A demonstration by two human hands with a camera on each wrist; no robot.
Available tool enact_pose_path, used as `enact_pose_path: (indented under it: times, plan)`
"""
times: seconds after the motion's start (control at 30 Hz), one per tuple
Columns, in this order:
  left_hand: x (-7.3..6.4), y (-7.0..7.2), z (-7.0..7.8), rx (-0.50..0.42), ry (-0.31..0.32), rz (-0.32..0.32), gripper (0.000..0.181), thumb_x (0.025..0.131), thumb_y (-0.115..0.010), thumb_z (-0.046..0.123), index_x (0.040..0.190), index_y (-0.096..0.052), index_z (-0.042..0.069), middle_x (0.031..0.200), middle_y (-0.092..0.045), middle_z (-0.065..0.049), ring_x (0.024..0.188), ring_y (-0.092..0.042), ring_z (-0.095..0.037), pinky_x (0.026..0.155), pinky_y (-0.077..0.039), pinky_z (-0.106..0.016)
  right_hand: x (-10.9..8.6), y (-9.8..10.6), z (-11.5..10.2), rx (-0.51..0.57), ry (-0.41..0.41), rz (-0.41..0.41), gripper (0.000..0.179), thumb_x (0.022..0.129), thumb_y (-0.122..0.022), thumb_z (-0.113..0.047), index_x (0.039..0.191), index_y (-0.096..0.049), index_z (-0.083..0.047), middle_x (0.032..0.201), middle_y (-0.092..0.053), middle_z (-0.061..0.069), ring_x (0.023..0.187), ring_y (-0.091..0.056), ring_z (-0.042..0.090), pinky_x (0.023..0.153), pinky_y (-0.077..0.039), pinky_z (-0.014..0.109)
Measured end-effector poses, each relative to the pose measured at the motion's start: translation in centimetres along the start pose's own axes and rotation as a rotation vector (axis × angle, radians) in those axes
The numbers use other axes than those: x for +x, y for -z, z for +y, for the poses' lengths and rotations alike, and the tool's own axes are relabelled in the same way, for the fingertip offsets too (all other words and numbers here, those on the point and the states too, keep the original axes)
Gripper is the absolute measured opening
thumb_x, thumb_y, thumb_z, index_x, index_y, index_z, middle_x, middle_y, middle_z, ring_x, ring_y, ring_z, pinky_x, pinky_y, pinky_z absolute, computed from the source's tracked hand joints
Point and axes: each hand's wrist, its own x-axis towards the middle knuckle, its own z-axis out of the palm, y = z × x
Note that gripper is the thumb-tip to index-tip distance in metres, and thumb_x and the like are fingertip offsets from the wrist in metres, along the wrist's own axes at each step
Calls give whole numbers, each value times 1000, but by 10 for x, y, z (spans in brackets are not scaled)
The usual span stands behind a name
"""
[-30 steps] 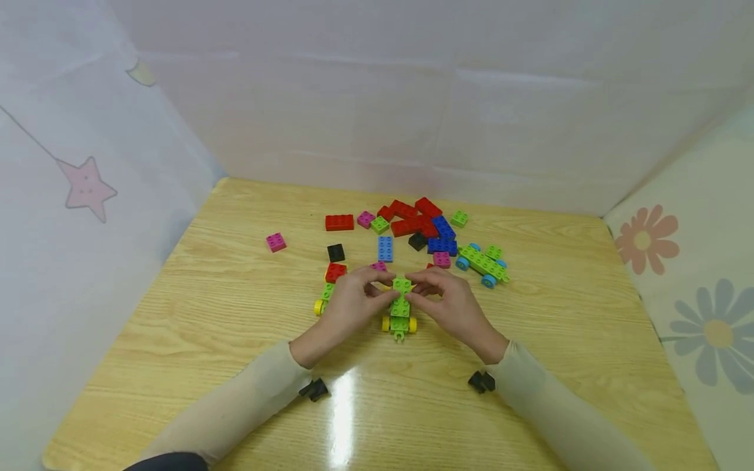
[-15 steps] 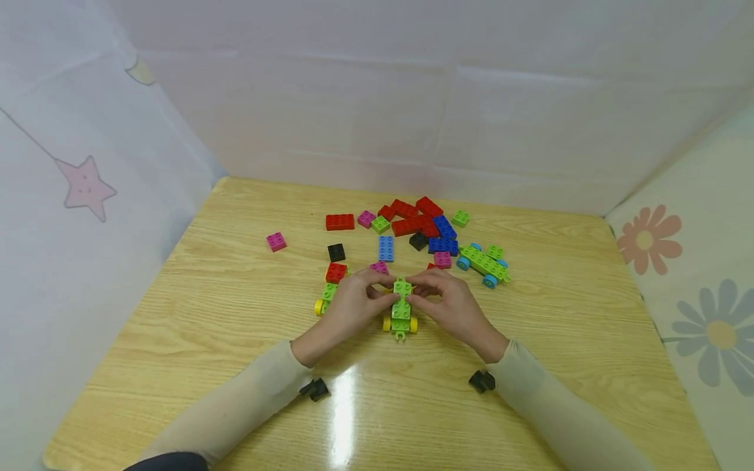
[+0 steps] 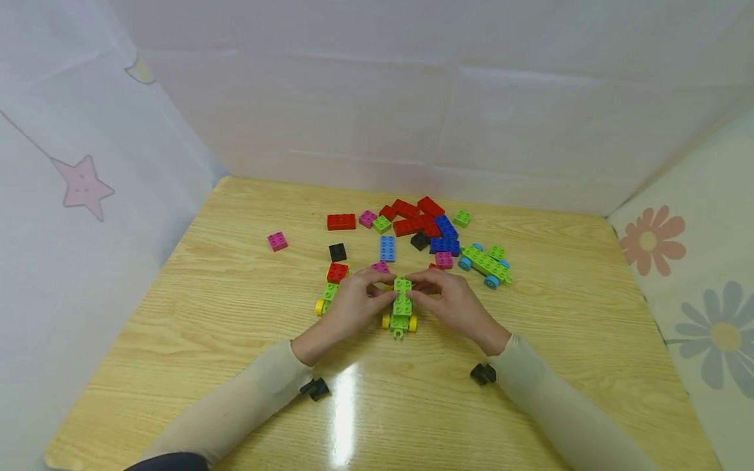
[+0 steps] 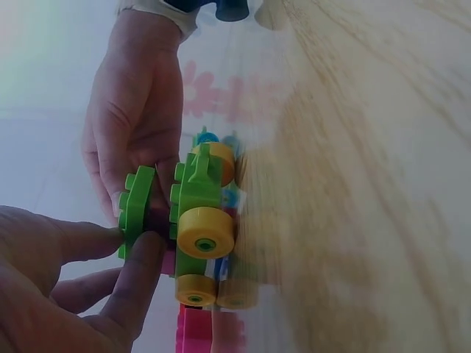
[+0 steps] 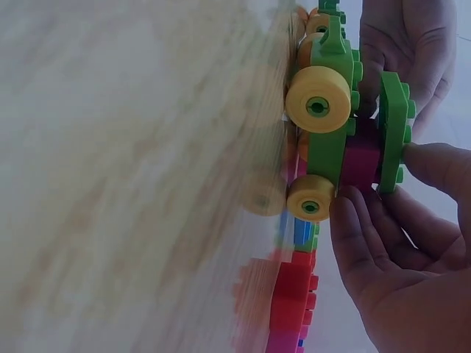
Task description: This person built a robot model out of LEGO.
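Observation:
Both hands meet at the middle of the table over a toy car base (image 3: 399,323), green with yellow wheels and a hitch facing the person. A magenta brick (image 5: 360,158) sits on the base, and above it lies a thin green studded plate (image 3: 402,297), slightly tilted in the wrist views. My left hand (image 3: 353,302) pinches the plate from the left, thumb on its studded side. From the right, my right hand (image 3: 450,302) pinches it too, thumb at the studs and fingers near the magenta brick. The left hand partly hides a second yellow-wheeled base (image 3: 328,297).
A red brick (image 3: 338,273) stands on the second base. Behind the hands lie loose bricks: red (image 3: 341,222), black (image 3: 338,252), light blue (image 3: 387,248) and dark blue (image 3: 444,246). A blue-wheeled green base (image 3: 485,261) is at right; a magenta brick (image 3: 277,241) lies far left.

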Motion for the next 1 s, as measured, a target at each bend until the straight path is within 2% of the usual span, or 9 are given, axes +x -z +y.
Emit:
enact_pose_path:
  times: [0.17, 0.43, 0.8, 1.0]
  plan:
    - [2, 0, -2, -9, 13, -6, 36, 106, -80, 17, 139, -78, 4, 143, -74, -19, 101, -82, -23, 81, -68, -28, 3, 1, 2, -3, 8, 0, 35, 110, -74, -30, 142, -76, -15, 129, -80, 1, 117, -79, 23, 107, -65, 51]
    - [1, 0, 2, -6, 24, -9, 35, 108, -77, 16, 141, -77, 5, 143, -75, -16, 107, -82, -28, 88, -70, -37, 4, 1, 3, 19, -15, 13, 33, 109, -77, -32, 138, -77, -16, 126, -81, 0, 114, -79, 20, 105, -65, 50]
    - [1, 0, 0, 24, -16, -25, 35, 110, -72, 15, 143, -76, 3, 142, -75, -18, 108, -81, -28, 90, -69, -38, 6, 2, 3, 8, -2, 10, 32, 108, -77, -30, 136, -79, -14, 123, -81, 1, 111, -79, 19, 104, -66, 48]
    - [2, -1, 2, 38, -11, -38, 36, 111, -72, 16, 144, -75, 3, 141, -75, -16, 108, -80, -27, 92, -69, -39, 7, 3, 4, 2, -5, 3, 33, 108, -77, -31, 136, -80, -14, 123, -80, 0, 111, -79, 19, 103, -66, 48]
